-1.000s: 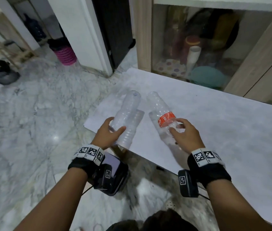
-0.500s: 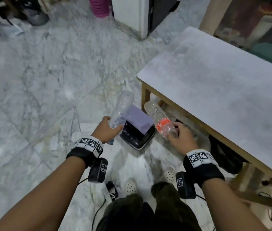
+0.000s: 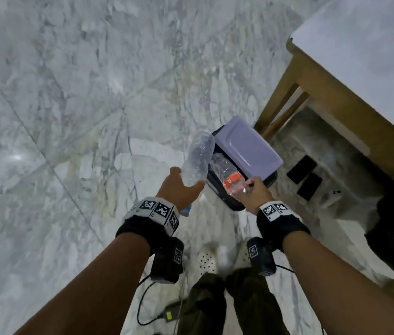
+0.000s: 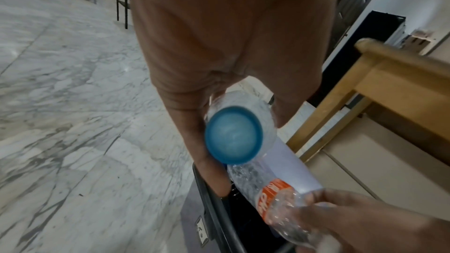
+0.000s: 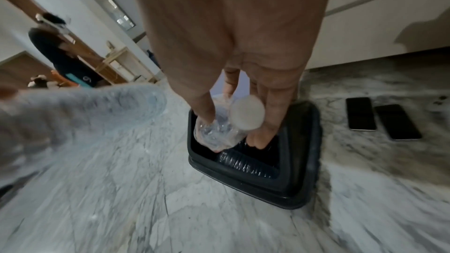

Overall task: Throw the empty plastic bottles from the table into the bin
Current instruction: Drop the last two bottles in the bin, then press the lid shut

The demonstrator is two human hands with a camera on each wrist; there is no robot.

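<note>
Your floor [image 3: 58, 117] is grey-veined marble, and the bin stands on it. The surface [image 3: 370, 52], white-topped on a wooden frame, rises just beyond the bin on your right, one leg coming down close beside the lid. The bin [image 3: 229, 201] is black, its mouth uncovered, with a lilac lid [image 3: 246, 148] tipped up over its far side. From your right wrist you can see a ribbed clear bottle [image 5: 246, 163] already lying inside the bin. Your left hand [image 3: 179, 187] is wrapped around a plain bottle [image 3: 197, 160] near its blue cap [image 4: 233, 135], base pointing away from you, held above the bin's left edge. Your right hand [image 3: 255, 193] pinches the neck end of a labelled bottle [image 3: 227, 175] with an orange band, whose base angles down over the bin's mouth; its pale cap [image 5: 247, 113] faces your wrist. The two bottles sit just beside each other. Two dark phones [image 3: 308, 176] lie flat on the floor to the right of the bin, under the surface.
</note>
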